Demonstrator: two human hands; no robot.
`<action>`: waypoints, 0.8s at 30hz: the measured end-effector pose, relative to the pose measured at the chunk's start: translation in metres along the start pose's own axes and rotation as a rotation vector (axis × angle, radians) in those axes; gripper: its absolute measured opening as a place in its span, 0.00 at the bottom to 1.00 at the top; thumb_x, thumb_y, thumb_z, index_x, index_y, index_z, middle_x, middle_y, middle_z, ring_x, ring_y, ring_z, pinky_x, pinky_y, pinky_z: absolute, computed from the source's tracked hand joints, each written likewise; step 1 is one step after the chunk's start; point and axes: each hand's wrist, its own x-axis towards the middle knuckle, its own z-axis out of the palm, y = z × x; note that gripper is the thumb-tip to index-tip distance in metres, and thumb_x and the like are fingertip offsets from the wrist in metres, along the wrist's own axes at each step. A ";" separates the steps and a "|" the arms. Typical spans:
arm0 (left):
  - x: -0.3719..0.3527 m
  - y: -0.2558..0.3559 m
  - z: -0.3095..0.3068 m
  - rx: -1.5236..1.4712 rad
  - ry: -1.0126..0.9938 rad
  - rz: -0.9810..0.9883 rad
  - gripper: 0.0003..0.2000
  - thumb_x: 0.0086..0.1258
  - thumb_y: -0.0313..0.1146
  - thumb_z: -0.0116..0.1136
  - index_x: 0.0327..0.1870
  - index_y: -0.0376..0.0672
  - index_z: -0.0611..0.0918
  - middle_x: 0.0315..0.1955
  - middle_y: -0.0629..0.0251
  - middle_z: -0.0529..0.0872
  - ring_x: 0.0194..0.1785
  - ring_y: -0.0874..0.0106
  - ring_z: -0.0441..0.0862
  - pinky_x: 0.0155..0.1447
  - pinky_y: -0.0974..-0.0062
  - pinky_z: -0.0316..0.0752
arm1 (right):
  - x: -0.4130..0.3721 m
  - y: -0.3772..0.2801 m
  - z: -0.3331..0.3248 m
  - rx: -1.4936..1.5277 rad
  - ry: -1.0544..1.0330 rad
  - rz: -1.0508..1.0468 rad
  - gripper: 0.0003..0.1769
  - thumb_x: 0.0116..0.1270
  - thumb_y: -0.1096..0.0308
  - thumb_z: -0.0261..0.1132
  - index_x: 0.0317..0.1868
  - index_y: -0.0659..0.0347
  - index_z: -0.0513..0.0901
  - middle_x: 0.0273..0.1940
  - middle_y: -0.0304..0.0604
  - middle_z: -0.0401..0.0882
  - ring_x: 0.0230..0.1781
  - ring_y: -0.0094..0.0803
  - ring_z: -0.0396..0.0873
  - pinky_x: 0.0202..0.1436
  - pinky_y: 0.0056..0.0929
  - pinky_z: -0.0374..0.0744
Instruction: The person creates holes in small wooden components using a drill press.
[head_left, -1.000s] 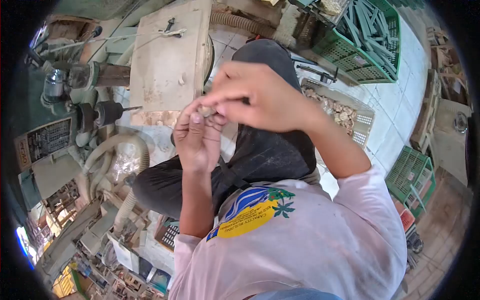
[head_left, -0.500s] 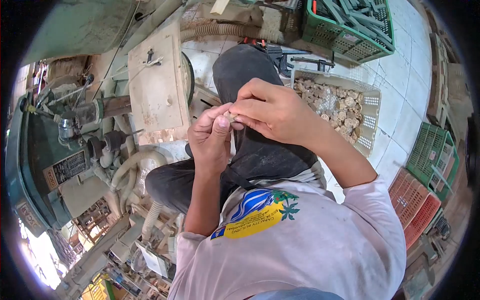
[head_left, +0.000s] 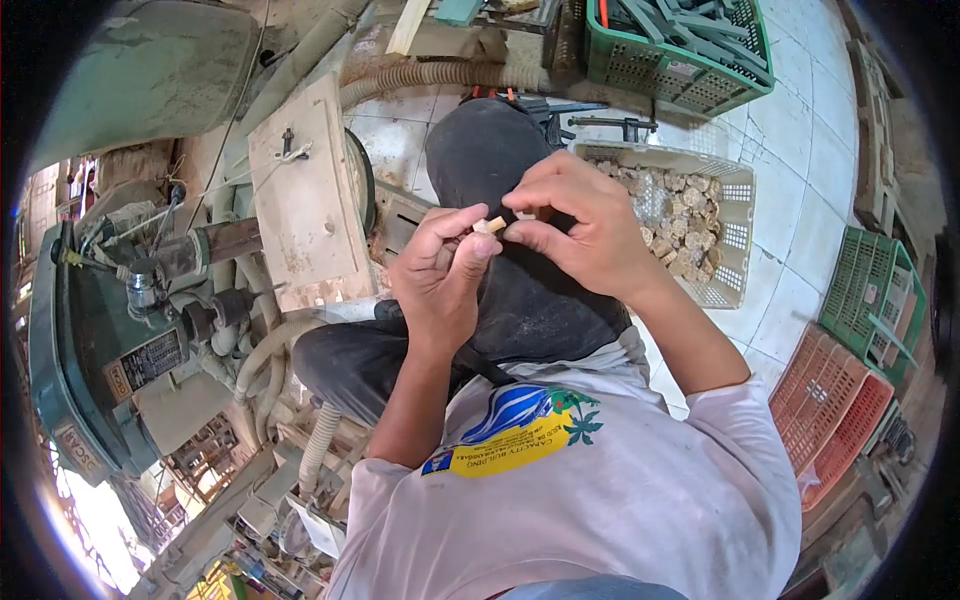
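Observation:
Above my raised knee, my left hand (head_left: 440,270) pinches a small pale wooden piece (head_left: 488,227) between thumb and fingertips. A short, lighter peg-like end sticks out of it towards the right. My right hand (head_left: 585,225) is just to the right, apart from that piece, with thumb and index finger curled close together. Something small and pale shows between those fingers, but I cannot make out what it is.
A cream crate (head_left: 735,235) full of small wooden pieces (head_left: 690,215) stands right of my knee. Behind it is a green crate (head_left: 680,75) of dark strips. A red crate (head_left: 830,410) lies far right. On the left are a disc sander (head_left: 310,200) and a green machine (head_left: 90,340).
My hands have drawn apart; they were together on the small piece before. The piece stays in my left hand, its lighter end now visible. The view has shifted slightly.

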 end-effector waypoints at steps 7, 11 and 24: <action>-0.001 0.001 -0.001 0.005 -0.004 -0.065 0.13 0.73 0.26 0.64 0.55 0.30 0.82 0.43 0.66 0.81 0.39 0.81 0.81 0.41 0.87 0.75 | -0.003 -0.002 0.001 0.109 -0.023 0.086 0.14 0.57 0.79 0.74 0.45 0.63 0.86 0.41 0.43 0.82 0.37 0.29 0.83 0.37 0.24 0.79; -0.001 0.005 -0.006 0.028 -0.011 -0.053 0.13 0.75 0.30 0.63 0.54 0.30 0.83 0.41 0.65 0.83 0.38 0.80 0.82 0.40 0.85 0.77 | 0.005 -0.004 0.008 -0.055 -0.070 -0.129 0.15 0.57 0.78 0.74 0.46 0.63 0.86 0.40 0.43 0.82 0.37 0.30 0.83 0.36 0.24 0.79; -0.013 -0.011 -0.046 -0.142 0.070 0.106 0.16 0.76 0.36 0.62 0.55 0.32 0.82 0.41 0.56 0.88 0.41 0.71 0.85 0.49 0.73 0.82 | 0.036 -0.013 0.007 -0.360 -0.170 -0.407 0.07 0.61 0.69 0.72 0.36 0.59 0.82 0.31 0.40 0.77 0.28 0.37 0.80 0.29 0.32 0.79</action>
